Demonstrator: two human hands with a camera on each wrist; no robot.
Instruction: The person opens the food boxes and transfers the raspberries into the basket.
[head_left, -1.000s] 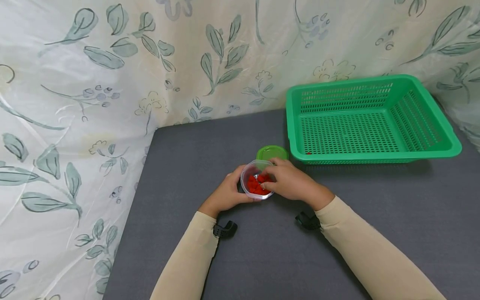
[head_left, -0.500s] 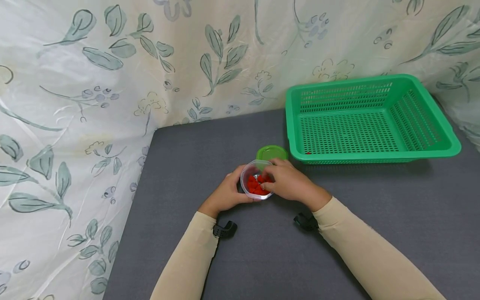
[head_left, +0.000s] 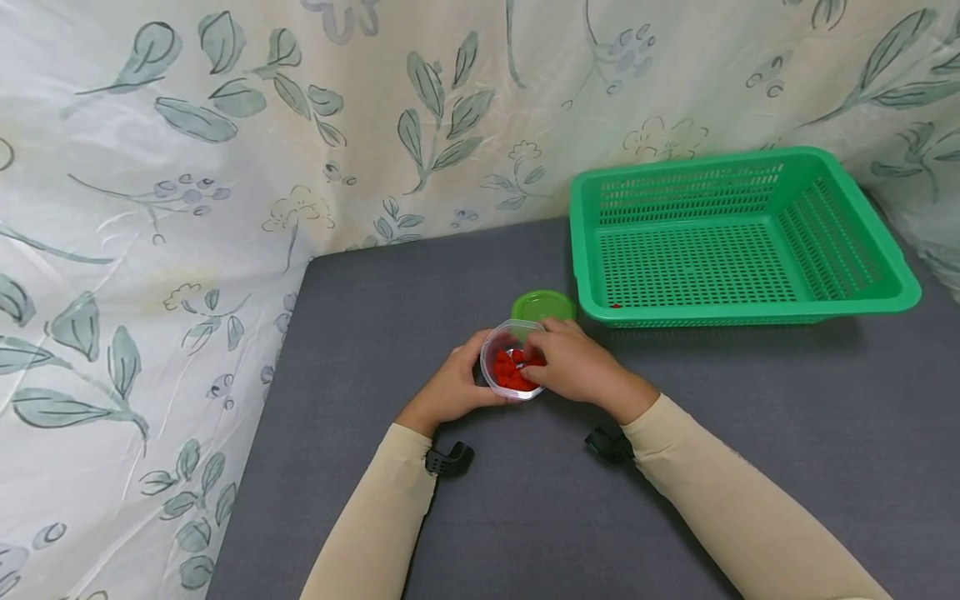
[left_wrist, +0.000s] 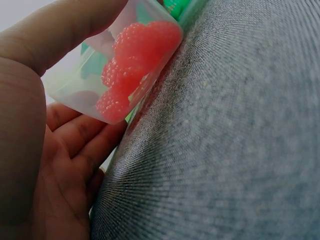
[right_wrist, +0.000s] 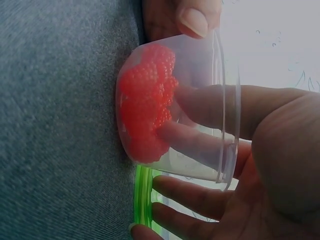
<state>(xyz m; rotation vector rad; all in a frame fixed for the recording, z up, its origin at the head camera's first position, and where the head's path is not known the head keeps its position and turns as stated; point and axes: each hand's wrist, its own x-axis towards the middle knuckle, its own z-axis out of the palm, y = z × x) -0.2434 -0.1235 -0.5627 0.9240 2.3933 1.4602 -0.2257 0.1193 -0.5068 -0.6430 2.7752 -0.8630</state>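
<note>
A clear plastic tub [head_left: 506,335] with red raspberries [head_left: 512,375] in its bottom sits on the dark grey table, tilted slightly in the head view. My left hand [head_left: 456,390] grips it from the left, thumb along the near side and fingers round the far side. Inside the tub, the thumb and index finger of my right hand [head_left: 581,367] come to either side of a raspberry [right_wrist: 163,117] and pinch it. Its other fingers stay outside, close to the green lid [right_wrist: 143,200]. In the head view the lid lies just behind the tub, partly covered by it.
A green perforated basket [head_left: 735,320] stands at the back right, with a small red spot [head_left: 616,307] at its near left corner. Behind the grey table [head_left: 405,300] hangs a floral cloth [head_left: 300,142], which also drops along the left side. Each wrist wears a black band [head_left: 450,459].
The right wrist and forearm have shifted very slightly left, while both hands stay at the tub. The head view drifts a little; the cloth at left sways.
</note>
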